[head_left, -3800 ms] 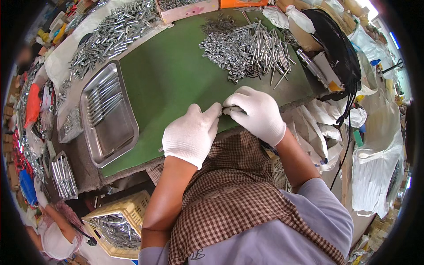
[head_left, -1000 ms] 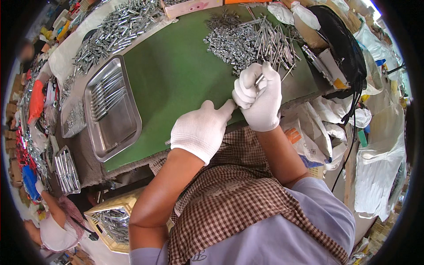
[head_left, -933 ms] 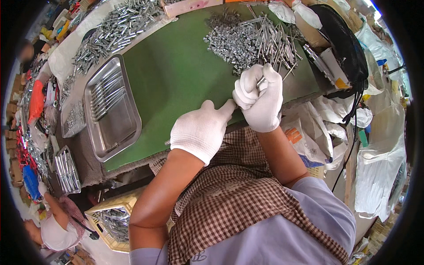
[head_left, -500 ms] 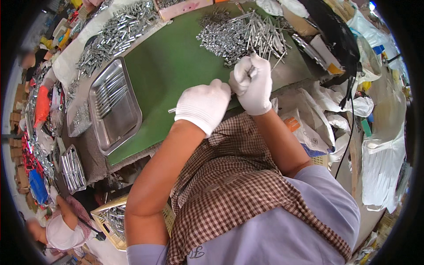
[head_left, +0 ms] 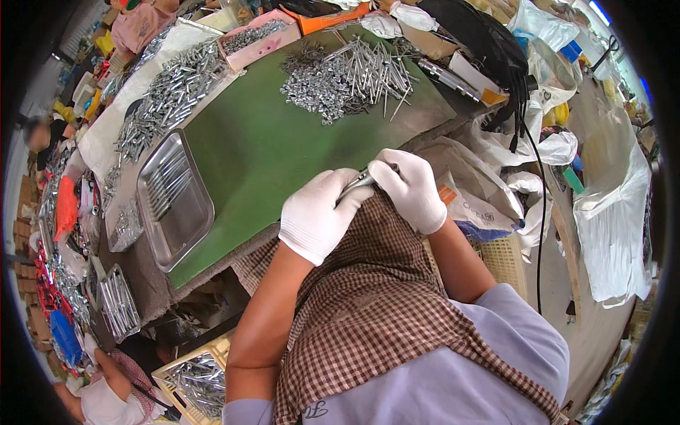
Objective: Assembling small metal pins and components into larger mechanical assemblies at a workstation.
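Observation:
In front of my apron, my left hand [head_left: 319, 216], in a white glove, closes its fingers and thumb round a shiny metal cylindrical part [head_left: 359, 181]. My right hand [head_left: 412, 190], also gloved in white, pinches the far end of the same part, its fingers curled over it. The part slants up to the right between both hands; its ends are mostly hidden by the gloves. Beyond my hands, on the green mat [head_left: 262, 134], lie a pile of small metal nuts or collars [head_left: 322, 88] and a heap of thin metal rods [head_left: 379, 67].
A steel tray [head_left: 185, 228] holding several long metal pieces lies at the left. Behind it spreads a heap of metal sleeves [head_left: 173, 88]. A pink box [head_left: 261, 39] of small parts stands at the back. White plastic bags [head_left: 485, 173] hang at the right; a person [head_left: 113, 397] is at lower left.
Both hands have drawn back from the rod pile towards my apron. The metal part now shows between them, and my view has shifted a little.

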`<state>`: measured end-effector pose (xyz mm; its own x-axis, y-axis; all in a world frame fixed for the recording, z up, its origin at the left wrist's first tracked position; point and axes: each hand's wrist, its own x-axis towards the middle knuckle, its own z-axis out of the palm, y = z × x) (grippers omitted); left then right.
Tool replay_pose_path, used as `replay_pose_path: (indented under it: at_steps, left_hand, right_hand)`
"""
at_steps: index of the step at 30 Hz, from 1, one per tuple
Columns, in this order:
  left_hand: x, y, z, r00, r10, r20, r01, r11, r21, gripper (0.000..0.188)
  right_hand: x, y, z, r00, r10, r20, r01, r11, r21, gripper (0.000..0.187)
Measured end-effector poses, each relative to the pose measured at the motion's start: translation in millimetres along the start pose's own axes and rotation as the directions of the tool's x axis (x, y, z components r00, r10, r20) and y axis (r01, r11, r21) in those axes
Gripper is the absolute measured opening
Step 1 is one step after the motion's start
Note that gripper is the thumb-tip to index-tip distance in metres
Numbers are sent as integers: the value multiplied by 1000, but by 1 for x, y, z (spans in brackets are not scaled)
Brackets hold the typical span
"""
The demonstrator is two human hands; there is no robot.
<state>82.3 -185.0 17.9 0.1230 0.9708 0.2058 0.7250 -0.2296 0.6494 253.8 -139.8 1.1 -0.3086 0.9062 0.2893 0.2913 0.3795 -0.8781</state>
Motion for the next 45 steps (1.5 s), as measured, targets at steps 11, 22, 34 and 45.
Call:
replay_pose_path:
  at_steps: [11, 22, 34, 45]
  left_hand:
    - [-15, -6, -23, 992, -123, -6, 123, 992, -5, 26]
    - [-17, -39, -22, 917, -395, 46, 369, 800, -473, 32]
    - [-12, -12, -31, 865, -490, 111, 451, 661, -599, 36]
    - [-20, -16, -5, 955, -209, -209, 178, 972, -156, 40]
  right_hand:
    - [24, 11, -15, 966, -215, -142, 198, 972, -126, 22]
    - [102, 41, -80, 900, -243, 362, 434, 412, -801, 8]
    - [29, -21, 1, 812, -514, 277, 577, 631, -519, 10]
    - [15, 6, 29, 796, -584, 161, 587, 680, -439, 20]
